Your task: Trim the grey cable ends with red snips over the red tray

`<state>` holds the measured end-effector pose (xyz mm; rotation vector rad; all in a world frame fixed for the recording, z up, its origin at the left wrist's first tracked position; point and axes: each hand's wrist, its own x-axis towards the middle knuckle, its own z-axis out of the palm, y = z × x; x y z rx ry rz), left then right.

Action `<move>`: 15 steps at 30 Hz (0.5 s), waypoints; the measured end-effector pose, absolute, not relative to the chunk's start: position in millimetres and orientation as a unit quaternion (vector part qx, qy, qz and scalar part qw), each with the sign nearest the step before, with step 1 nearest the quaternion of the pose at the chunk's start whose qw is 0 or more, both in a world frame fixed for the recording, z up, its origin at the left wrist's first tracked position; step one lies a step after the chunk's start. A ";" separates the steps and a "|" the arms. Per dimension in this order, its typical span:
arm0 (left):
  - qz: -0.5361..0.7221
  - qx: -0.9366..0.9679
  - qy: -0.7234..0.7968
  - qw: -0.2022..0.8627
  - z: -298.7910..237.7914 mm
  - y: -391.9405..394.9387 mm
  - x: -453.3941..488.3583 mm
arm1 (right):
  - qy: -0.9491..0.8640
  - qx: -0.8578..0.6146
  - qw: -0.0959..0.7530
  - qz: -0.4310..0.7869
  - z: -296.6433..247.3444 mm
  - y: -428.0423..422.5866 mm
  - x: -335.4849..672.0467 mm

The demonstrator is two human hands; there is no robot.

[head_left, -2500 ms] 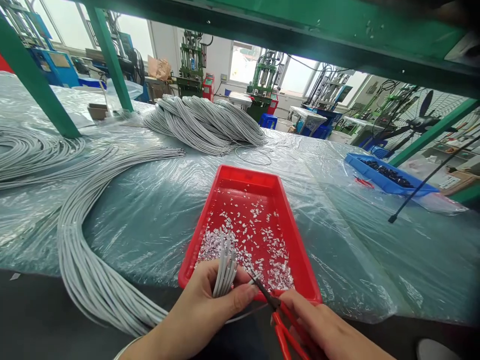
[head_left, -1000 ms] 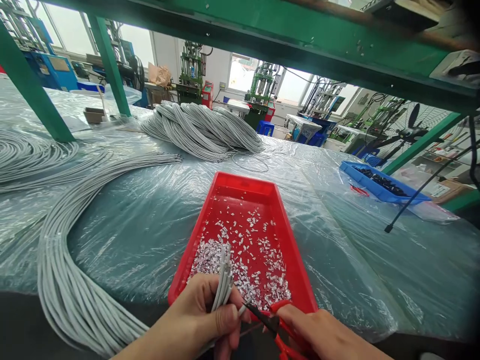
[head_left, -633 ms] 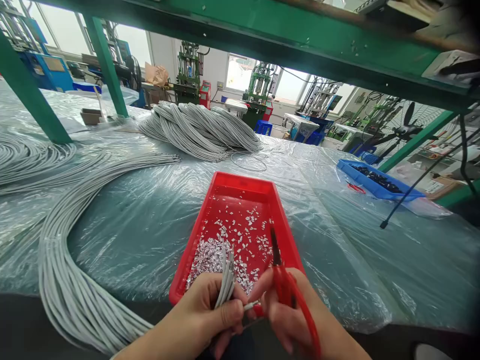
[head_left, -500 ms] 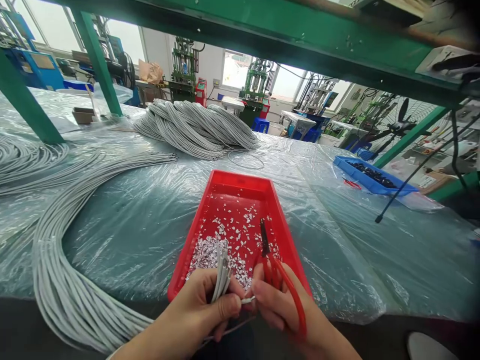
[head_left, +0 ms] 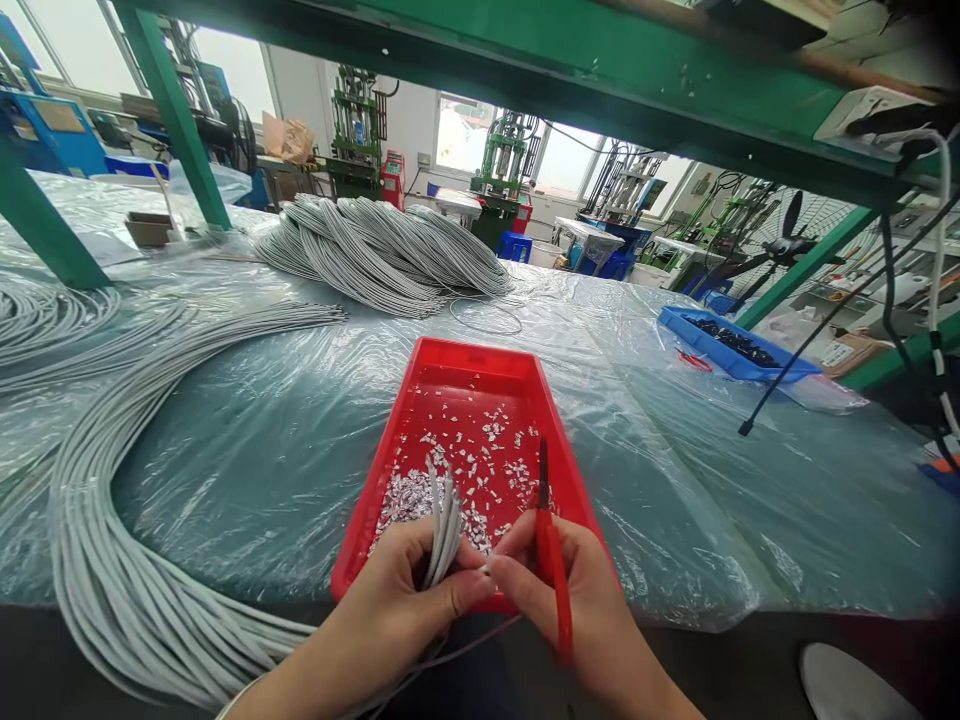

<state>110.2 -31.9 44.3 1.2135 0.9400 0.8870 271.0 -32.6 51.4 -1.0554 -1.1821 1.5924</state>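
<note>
My left hand [head_left: 416, 590] is closed round a small bunch of grey-white cables [head_left: 447, 515], their cut ends standing up above the thumb. One cable end sticks out between my left thumb and forefinger toward the right. The thumb and forefinger of my right hand [head_left: 562, 585] pinch at that end, and the tips of both hands meet there. Red-handled scissors [head_left: 551, 560] rest in my right palm, dark blades pointing up and away. Both hands are over the near end of a red tray [head_left: 559, 430] holding silvery foil scraps [head_left: 409, 500].
A long bundle of cables [head_left: 90, 500] curves along the left, with coiled cables [head_left: 382, 250] behind. At the right stands a blue tray [head_left: 727, 345] of black parts, with a red-handled tool [head_left: 694, 361] beside it. A green shelf beam [head_left: 480, 50] crosses overhead.
My right fingers have closed in on the cable end at my left thumb. The scissors have turned more upright and edge-on. The whole view has shifted slightly.
</note>
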 end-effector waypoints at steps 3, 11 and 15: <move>0.425 0.497 0.412 0.634 41.5 -33.6 113.6 | -0.461 -0.427 0.444 0.639 48.2 -35.1 267.1; 0.438 0.417 0.378 0.701 38.1 -35.7 113.7 | -0.475 -0.414 0.409 0.660 43.5 -31.4 255.7; 0.431 0.412 0.414 0.688 40.4 -36.4 114.5 | -0.537 -0.498 0.459 0.502 56.1 -17.6 271.4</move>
